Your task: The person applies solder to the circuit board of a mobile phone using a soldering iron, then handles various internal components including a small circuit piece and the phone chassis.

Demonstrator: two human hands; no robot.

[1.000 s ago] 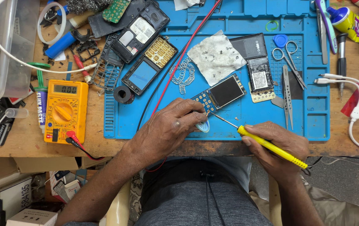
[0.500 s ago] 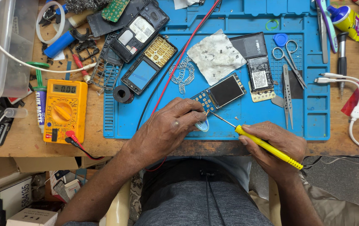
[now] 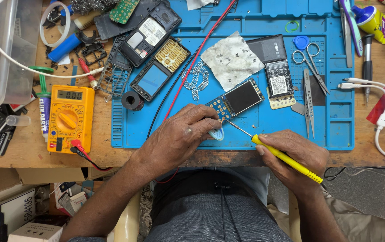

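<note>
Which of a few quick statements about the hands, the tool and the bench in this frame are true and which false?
1. The right hand holds a yellow-handled screwdriver. True.
2. The left hand rests on the orange multimeter. False: it steadies the small circuit board with a screen on the blue mat.
3. The screwdriver's tip points toward that board. True.
4. The scissors lie left of the multimeter. False: they lie far to its right, on the mat.
</note>
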